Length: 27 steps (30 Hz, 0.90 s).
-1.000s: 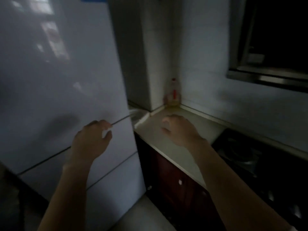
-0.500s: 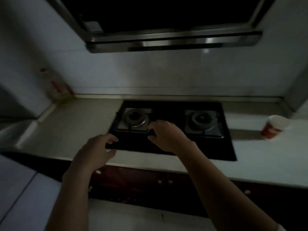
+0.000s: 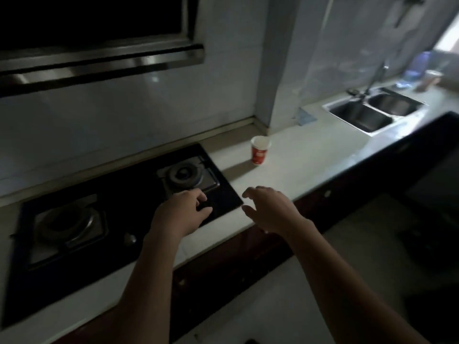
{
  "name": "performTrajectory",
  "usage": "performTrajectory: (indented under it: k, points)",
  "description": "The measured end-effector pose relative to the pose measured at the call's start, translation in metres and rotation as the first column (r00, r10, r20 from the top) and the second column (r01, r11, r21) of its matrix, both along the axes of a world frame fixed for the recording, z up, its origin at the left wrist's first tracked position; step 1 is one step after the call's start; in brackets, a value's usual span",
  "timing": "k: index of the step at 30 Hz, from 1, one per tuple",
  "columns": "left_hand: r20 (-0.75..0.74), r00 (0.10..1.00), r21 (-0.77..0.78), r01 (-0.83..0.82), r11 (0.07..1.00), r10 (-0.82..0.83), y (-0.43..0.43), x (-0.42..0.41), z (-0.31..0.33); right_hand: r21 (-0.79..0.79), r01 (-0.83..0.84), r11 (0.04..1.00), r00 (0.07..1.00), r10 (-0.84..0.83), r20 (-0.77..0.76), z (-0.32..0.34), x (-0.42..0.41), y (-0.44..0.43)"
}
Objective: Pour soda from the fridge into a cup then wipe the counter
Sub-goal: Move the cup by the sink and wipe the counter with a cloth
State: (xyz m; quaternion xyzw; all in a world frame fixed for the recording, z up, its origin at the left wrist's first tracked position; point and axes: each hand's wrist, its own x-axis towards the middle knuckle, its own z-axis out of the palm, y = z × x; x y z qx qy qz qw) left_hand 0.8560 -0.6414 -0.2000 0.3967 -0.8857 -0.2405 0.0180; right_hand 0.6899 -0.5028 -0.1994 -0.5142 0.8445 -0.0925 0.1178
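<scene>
A red paper cup (image 3: 260, 150) with a white rim is seen standing upright on the pale counter (image 3: 310, 157), just to the right of the black gas hob (image 3: 129, 214) and near the wall corner; its mouth is turned upward, and its inside is too dim to be judged. Both bare arms are stretched forward from the lower edge of the view; the left hand (image 3: 182, 214) is held over the front right corner of the hob, just in front of the right burner (image 3: 183, 173), with its fingers loosely curled and nothing held in them; the right hand (image 3: 270, 211) is held over the counter just beside the hob's right edge, its fingers spread and slightly bent, and nothing is gripped by it either. Whether either hand touches the surface below cannot be told. The two hands are set near each other but apart, and the cup lies beyond them, untouched. A left burner (image 3: 64, 223) and a round knob (image 3: 130, 238) are seen on the hob; a steel range hood (image 3: 99, 58) is mounted above it. Further right, a double steel sink (image 3: 372, 110) with a tap (image 3: 376, 76) is set into the counter, and a blue bottle (image 3: 417, 65) is seen behind it, blurred. Dark red cabinet fronts (image 3: 248, 264) are seen below the counter edge.
</scene>
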Motion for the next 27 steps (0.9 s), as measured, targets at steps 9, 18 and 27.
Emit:
performTrajectory:
  k: [9,18,27]
  points:
    - [0.035,0.973,0.038,0.226,0.973,-0.227,0.039,-0.059,-0.021,-0.007,0.230,0.973,0.971,-0.229,0.071,-0.025,-0.031,0.068]
    - [0.184,0.960,-0.011,0.218,0.976,-0.212,0.058,-0.120,-0.028,-0.075,0.188,0.979,0.969,-0.172,0.177,-0.043,-0.111,0.082]
    - [0.137,0.989,0.004,0.054,0.999,-0.054,0.073,-0.209,-0.027,-0.144,0.030,0.989,0.980,-0.001,0.198,-0.043,-0.221,0.071]
